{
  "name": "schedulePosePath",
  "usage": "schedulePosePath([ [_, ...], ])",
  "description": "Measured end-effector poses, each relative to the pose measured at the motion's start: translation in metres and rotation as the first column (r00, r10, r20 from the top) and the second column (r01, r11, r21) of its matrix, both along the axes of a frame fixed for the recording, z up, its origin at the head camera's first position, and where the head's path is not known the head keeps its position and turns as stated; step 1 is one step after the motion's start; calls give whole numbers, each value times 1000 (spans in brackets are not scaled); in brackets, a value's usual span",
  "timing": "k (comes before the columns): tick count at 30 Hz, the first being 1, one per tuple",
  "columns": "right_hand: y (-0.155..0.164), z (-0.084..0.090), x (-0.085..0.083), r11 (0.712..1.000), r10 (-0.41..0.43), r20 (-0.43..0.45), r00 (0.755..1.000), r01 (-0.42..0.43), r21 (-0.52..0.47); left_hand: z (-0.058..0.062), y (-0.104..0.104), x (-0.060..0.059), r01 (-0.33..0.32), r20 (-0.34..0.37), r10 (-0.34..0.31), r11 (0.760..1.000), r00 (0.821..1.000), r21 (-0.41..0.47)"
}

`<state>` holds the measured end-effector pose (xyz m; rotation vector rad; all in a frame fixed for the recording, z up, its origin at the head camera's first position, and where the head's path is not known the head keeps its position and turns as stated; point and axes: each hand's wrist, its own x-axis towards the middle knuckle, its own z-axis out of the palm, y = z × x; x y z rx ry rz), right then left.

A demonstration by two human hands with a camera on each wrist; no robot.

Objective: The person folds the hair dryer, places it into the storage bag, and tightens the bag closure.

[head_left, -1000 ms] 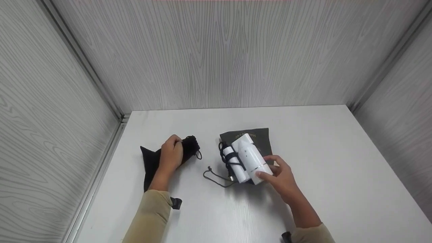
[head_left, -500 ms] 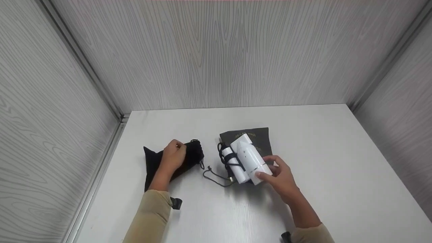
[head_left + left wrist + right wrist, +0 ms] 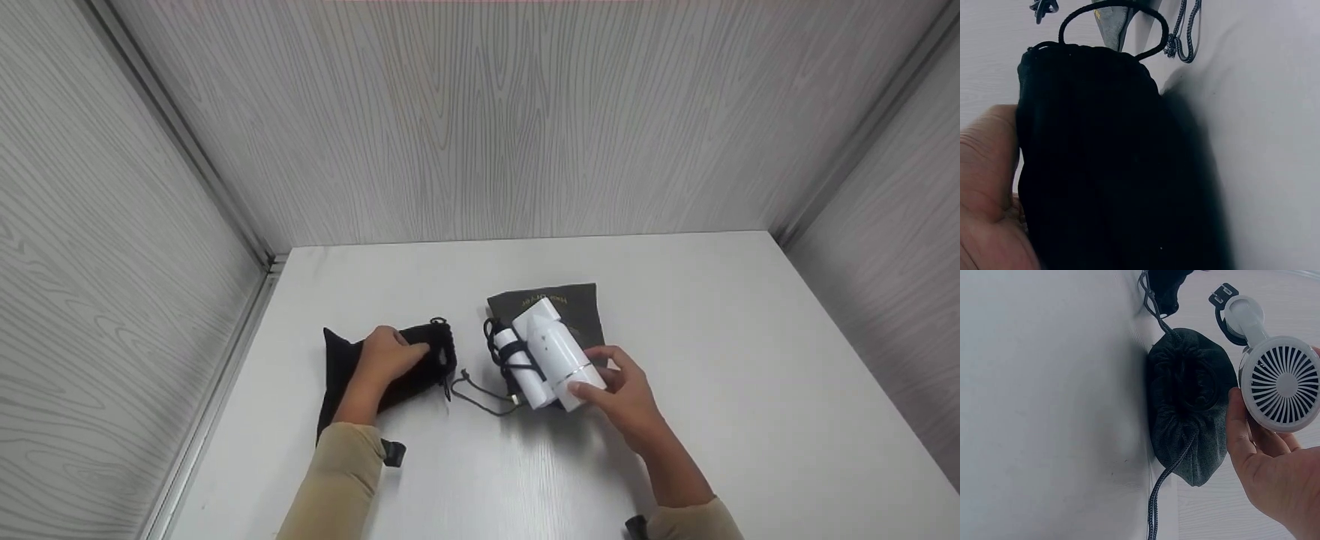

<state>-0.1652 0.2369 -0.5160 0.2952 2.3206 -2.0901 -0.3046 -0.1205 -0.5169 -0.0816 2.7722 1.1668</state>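
Take the gray pouch (image 3: 583,309) on the white table (image 3: 712,337) as the reference. The white hair dryer (image 3: 556,349) is positioned over the gray pouch; contact between the two cannot be confirmed. The right hand (image 3: 626,390) grasps the dryer near its grille (image 3: 1286,385), thumb and fingers on opposite sides. The black cord (image 3: 491,334) wraps the folded handle (image 3: 529,382), on the dryer's left. The black pouch (image 3: 421,376) lies left of the gray pouch, gathered mouth toward it. The left hand (image 3: 384,356) grips the black pouch; its fingers are mostly hidden.

Handling (judged): the dryer is rigid, fairly light and smooth enough to slip. Hold it around the barrel; protect the grille and the plug (image 3: 1223,295). The black pouch is soft and limp; hold the fabric beside its mouth.
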Motion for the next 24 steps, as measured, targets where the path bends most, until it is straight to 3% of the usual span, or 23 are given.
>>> schedulePosePath([
  [4, 0, 0, -1, 1000, 2, 12, 1000, -2, -9, 2, 1, 0, 19, -32, -19, 1000, 999, 8],
  [10, 1, 1, -4, 1000, -18, 19, 1000, 18, -4, 10, 3, -1, 78, -54, -73, 992, 996, 102],
  [18, -2, -1, -7, 999, -34, 3, 999, 35, -20, 17, 4, -2, 133, -91, -113, 958, 989, 255],
  [24, -3, 0, -6, 999, -42, 13, 999, 43, -17, 21, 11, -1, 172, -125, -139, 932, 982, 318],
])
